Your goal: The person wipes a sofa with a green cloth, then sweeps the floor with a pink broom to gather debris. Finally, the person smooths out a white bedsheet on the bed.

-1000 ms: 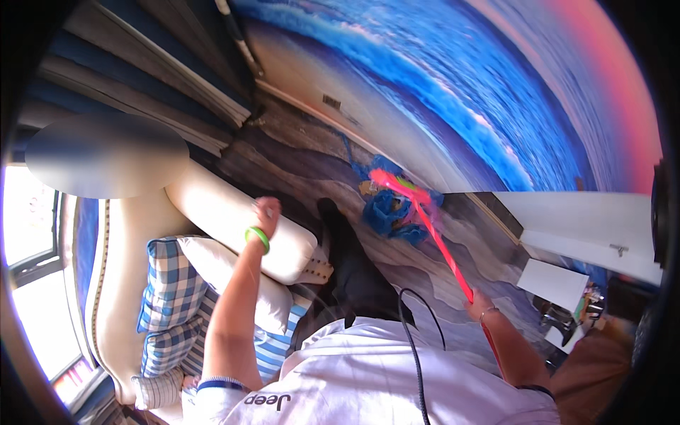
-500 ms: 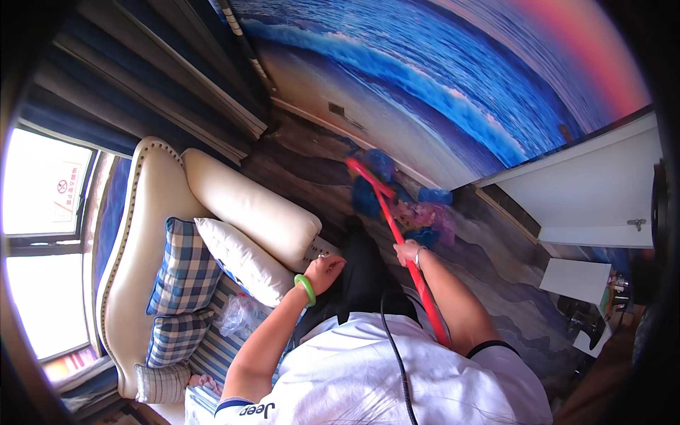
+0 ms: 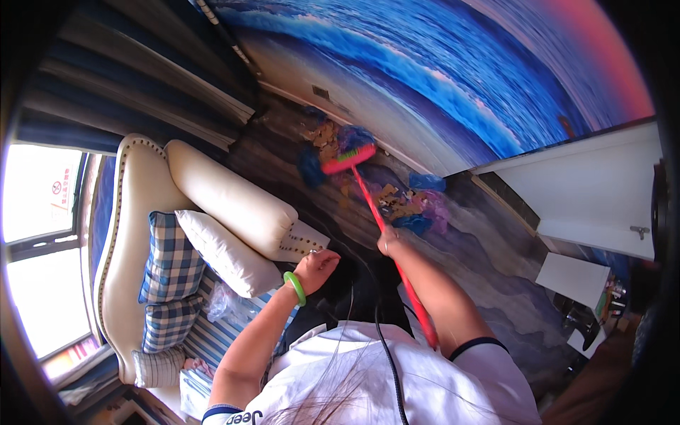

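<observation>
A broom [image 3: 366,196] with a long red handle slants away from me, and my right hand [image 3: 387,239] is closed around that handle. At its far end the red broom head [image 3: 347,160] shows green bristles, and it is over the litter by the wall. Around it are brown scraps [image 3: 325,137] and blue plastic [image 3: 355,136]. More brown pieces [image 3: 397,202] and purple plastic [image 3: 438,212] lie nearer, to the right of the handle. My left hand [image 3: 316,268], above a green bangle, is curled in front of the sofa arm with nothing visible in it.
On the left stands a cream sofa [image 3: 227,197] with checked cushions [image 3: 170,256] and a white pillow [image 3: 230,256]. Dark striped curtains [image 3: 134,78] hang behind it. A sea mural covers the wall [image 3: 425,85]. White furniture [image 3: 602,184] is at right. A dark cord hangs before my body.
The broom head has swung left and turned, so its green bristles show. Brown scraps now show among the plastic. My view has shifted slightly; my left hand stays curled.
</observation>
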`<state>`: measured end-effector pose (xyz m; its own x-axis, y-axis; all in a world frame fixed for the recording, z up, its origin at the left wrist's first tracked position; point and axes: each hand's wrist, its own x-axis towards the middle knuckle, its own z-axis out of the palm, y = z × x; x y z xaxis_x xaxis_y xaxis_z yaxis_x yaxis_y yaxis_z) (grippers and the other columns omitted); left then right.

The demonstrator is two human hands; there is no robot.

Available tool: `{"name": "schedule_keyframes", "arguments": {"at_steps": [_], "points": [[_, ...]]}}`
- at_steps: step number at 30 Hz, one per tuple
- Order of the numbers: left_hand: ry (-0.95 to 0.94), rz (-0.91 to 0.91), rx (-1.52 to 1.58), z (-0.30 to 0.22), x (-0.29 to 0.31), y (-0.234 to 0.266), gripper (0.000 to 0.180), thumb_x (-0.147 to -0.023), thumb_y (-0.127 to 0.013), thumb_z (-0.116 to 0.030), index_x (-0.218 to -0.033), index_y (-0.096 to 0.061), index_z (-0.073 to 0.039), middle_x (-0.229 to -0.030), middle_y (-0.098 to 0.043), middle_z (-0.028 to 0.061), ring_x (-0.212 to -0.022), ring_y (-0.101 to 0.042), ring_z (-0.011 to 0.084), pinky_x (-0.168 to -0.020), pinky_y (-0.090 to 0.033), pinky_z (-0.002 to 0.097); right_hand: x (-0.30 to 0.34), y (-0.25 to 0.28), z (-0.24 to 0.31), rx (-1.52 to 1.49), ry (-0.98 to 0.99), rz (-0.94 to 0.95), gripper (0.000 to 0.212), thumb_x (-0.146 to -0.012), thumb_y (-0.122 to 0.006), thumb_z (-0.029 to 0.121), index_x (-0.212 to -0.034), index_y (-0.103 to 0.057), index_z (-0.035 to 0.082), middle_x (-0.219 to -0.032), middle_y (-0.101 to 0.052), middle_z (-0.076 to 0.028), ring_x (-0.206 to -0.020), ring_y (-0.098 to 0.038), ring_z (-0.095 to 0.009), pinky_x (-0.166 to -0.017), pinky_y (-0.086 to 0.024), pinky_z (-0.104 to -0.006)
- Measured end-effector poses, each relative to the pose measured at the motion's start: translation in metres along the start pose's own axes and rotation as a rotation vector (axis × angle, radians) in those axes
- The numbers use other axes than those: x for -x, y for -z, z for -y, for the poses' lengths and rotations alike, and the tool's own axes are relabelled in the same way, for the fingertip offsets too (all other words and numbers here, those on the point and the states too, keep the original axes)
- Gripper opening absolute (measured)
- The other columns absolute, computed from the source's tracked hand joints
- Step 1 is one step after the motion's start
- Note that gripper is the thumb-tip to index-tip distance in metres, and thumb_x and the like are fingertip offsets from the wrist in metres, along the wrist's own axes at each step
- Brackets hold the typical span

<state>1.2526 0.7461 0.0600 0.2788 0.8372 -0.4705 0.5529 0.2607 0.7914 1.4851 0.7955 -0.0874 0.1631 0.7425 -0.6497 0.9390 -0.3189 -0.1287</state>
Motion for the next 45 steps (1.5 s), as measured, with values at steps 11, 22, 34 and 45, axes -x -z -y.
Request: {"name": "schedule_keyframes", "arguments": {"at_steps": [11, 22, 34, 45], "points": [[0.138, -0.146, 0.119, -0.021, 0.017, -0.134, 0.02, -0.085, -0.056, -0.018, -0.096, -0.064, -0.003, -0.091, -0.063, 0.0162, -0.083, -0.062, 0.0324, -0.072, -0.05, 0.0377, 0.09, 0.14, -0.191, 0.115, 0.158, 0.445, 0.039, -0.09, -0.049, 0.035, -0.105, -0.047, -0.001, -0.081, -0.064, -0.021, -0.053, -0.063, -0.027, -0.056, -0.051, -0.04], [0.351, -0.474, 0.172, -0.054, 0.077, -0.207, 0.016, -0.084, -0.055, -0.011, -0.094, -0.063, -0.001, -0.09, -0.063, 0.0161, -0.084, -0.061, 0.034, -0.074, -0.049, 0.039, -0.12, 0.086, -0.086, 0.134, 0.519, 0.119, 0.034, -0.095, -0.04, 0.038, -0.104, -0.047, 0.005, -0.073, -0.059, -0.014, -0.051, -0.059, -0.021, -0.046, -0.046, -0.0351], [0.172, -0.542, 0.306, -0.068, 0.064, -0.291, 0.018, -0.086, -0.054, -0.013, -0.096, -0.062, -0.001, -0.092, -0.063, 0.0182, -0.089, -0.06, 0.0352, -0.079, -0.048, 0.0393, 0.084, 0.141, -0.236, -0.585, -0.164, 0.75, 0.029, -0.095, -0.048, 0.037, -0.102, -0.048, 0.009, -0.059, -0.039, 0.002, -0.041, -0.033, -0.006, -0.036, -0.03, -0.0212], [0.302, -0.361, 0.438, -0.038, 0.052, -0.391, 0.021, -0.084, -0.056, -0.014, -0.099, -0.063, -0.001, -0.091, -0.065, 0.0175, -0.088, -0.063, 0.0321, -0.077, -0.05, 0.0371, 0.048, 0.06, -0.314, -0.449, -0.289, 0.711, 0.034, -0.095, -0.042, 0.044, -0.089, -0.044, 0.01, -0.057, -0.037, 0.001, -0.04, -0.033, -0.009, -0.036, -0.031, -0.0252]]}}
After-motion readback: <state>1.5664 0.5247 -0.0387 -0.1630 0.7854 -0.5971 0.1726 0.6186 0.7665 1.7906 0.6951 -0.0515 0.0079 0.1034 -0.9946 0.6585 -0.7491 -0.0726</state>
